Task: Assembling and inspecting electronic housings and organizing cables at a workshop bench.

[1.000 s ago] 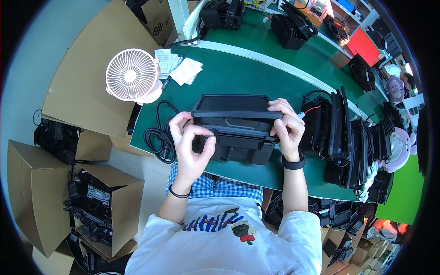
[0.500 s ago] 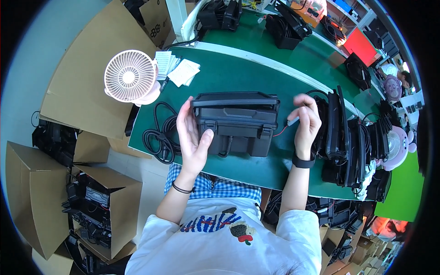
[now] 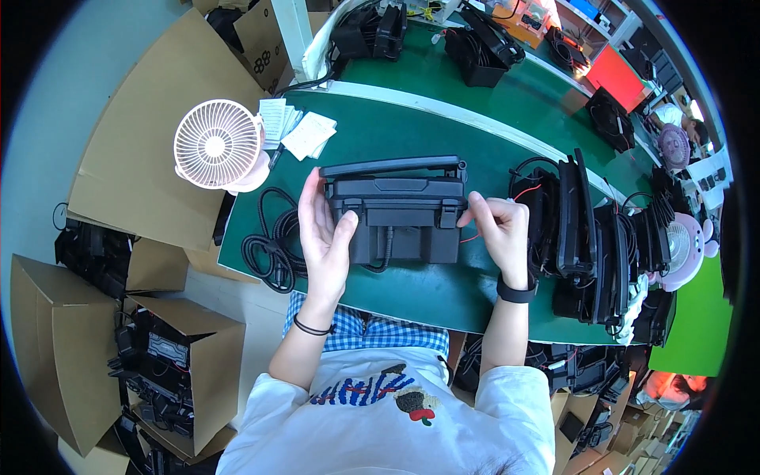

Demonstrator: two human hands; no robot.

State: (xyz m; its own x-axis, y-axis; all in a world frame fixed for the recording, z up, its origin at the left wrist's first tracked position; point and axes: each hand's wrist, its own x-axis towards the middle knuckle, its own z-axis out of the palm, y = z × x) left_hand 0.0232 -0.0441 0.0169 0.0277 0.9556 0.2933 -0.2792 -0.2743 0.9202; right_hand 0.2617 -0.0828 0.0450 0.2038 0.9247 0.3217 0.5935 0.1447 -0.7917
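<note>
A black plastic box (image 3: 400, 218) with latches on its front stands on the green workbench (image 3: 427, 297) in front of me. Its lid (image 3: 388, 165) is raised at an angle, leaving a gap above the body. My left hand (image 3: 324, 237) holds the box's left side, thumb on the front and fingers behind. At the right edge, beside the latch (image 3: 448, 217), the fingers of my right hand (image 3: 500, 236) are pinched together. A thin red wire (image 3: 471, 237) runs from the box toward that hand; its far end is hidden. A short black cable (image 3: 388, 249) hangs down the box's front.
Coiled black cable (image 3: 273, 249) lies left of the box. Behind it are a pink fan (image 3: 218, 144) and paper slips (image 3: 309, 136). Several black boxes (image 3: 574, 214) stand upright at the right. Cardboard cartons (image 3: 214, 368) sit on the floor at left.
My right hand has moved left from beside the box to its right edge. The box's lid has tilted and the gap beneath it shows more. My left hand keeps its hold.
</note>
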